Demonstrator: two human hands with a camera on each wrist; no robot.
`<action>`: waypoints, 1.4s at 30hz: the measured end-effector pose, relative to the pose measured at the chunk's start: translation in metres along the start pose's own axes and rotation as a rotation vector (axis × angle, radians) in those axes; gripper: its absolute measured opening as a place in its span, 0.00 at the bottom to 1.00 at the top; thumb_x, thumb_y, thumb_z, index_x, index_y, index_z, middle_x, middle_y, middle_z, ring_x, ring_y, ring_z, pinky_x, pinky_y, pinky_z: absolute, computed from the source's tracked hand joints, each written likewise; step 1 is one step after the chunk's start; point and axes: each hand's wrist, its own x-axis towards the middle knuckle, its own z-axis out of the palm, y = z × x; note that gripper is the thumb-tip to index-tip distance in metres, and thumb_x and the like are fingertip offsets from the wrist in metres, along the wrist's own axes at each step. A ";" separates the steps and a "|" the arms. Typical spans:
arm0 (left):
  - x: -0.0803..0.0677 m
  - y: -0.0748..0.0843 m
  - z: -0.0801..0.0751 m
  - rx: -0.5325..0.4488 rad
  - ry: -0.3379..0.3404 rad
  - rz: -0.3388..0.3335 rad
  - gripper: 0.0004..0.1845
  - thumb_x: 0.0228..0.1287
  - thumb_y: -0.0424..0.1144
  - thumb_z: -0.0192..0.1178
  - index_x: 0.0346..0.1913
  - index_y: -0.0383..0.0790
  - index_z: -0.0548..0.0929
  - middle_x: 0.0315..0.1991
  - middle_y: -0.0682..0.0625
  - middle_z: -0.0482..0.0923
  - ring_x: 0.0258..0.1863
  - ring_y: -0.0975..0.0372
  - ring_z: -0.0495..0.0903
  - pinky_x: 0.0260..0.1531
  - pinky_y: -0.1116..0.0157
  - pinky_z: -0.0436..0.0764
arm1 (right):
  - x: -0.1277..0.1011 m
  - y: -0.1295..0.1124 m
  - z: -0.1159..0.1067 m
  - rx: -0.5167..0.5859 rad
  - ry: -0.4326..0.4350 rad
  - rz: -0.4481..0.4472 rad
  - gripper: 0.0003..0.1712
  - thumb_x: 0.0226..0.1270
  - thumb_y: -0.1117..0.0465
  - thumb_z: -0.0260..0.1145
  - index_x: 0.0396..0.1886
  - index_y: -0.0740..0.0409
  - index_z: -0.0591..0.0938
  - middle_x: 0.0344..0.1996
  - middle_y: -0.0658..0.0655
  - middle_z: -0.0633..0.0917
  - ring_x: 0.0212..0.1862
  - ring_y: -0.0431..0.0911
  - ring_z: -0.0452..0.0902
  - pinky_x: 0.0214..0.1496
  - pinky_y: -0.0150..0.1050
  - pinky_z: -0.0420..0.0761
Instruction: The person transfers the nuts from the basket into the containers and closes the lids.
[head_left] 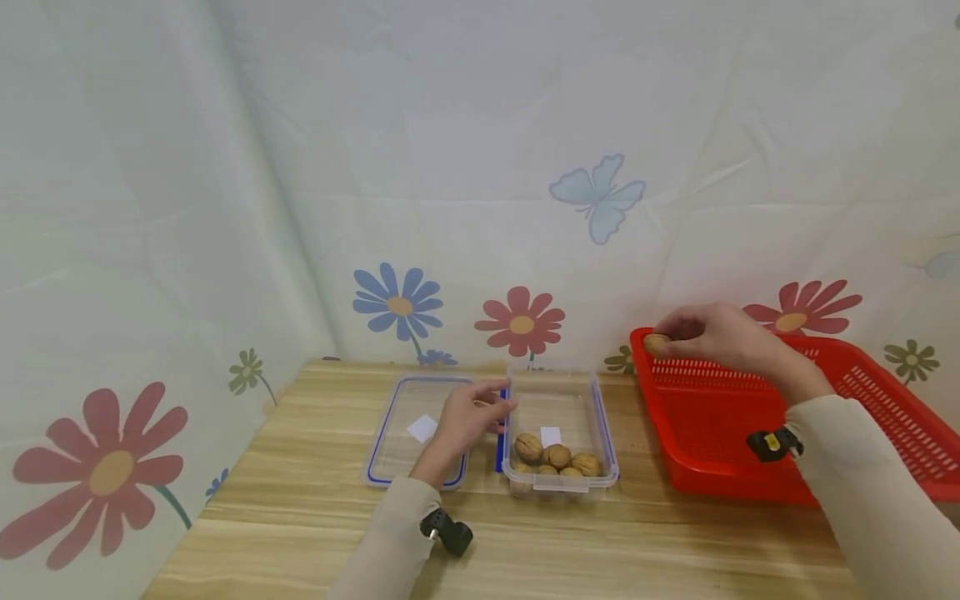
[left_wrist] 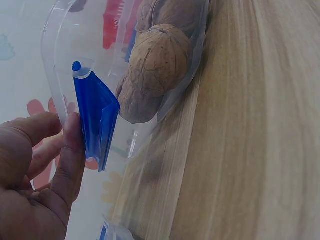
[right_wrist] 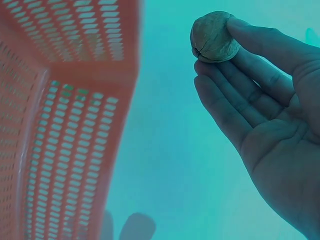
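Note:
A brown walnut [head_left: 657, 346] is pinched between the thumb and fingertips of my right hand [head_left: 716, 337], over the left end of the red basket [head_left: 660, 425]. The right wrist view shows this walnut [right_wrist: 215, 37] held up outside the slotted basket wall [right_wrist: 75, 150]. My left hand [head_left: 468, 417] holds the left rim of a clear plastic box [head_left: 603, 433], its thumb and finger on either side of the rim beside a blue clip [left_wrist: 97, 115]. Several walnuts [head_left: 557, 456] lie in the near part of the box; some [left_wrist: 160, 60] press against its wall.
A clear lid [head_left: 397, 417] with a blue seal lies flat left of the box, partly behind my left forearm. A white label [head_left: 551, 435] shows in the box. The wooden table [head_left: 300, 533] meets a flowered curtain [head_left: 465, 208] behind.

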 end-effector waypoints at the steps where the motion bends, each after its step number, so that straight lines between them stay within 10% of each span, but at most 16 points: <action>1: 0.000 0.000 0.000 0.000 -0.001 -0.001 0.23 0.71 0.32 0.70 0.66 0.29 0.83 0.42 0.41 0.84 0.33 0.55 0.88 0.35 0.56 0.93 | -0.001 -0.003 0.000 0.003 0.005 -0.008 0.25 0.70 0.51 0.78 0.61 0.58 0.87 0.51 0.56 0.89 0.50 0.52 0.84 0.58 0.56 0.88; 17: 0.001 0.001 -0.001 0.011 -0.010 0.001 0.23 0.71 0.31 0.70 0.66 0.31 0.83 0.42 0.41 0.85 0.33 0.56 0.88 0.34 0.59 0.93 | -0.010 -0.035 0.023 0.124 0.110 -0.140 0.20 0.72 0.57 0.76 0.60 0.58 0.87 0.51 0.57 0.90 0.51 0.52 0.87 0.52 0.25 0.83; 42: 0.001 0.000 -0.002 -0.004 -0.017 0.013 0.22 0.71 0.31 0.70 0.65 0.31 0.84 0.42 0.40 0.86 0.33 0.57 0.88 0.34 0.60 0.93 | -0.001 -0.063 0.079 0.302 0.134 -0.188 0.20 0.70 0.57 0.78 0.58 0.59 0.88 0.49 0.55 0.90 0.50 0.51 0.87 0.54 0.37 0.89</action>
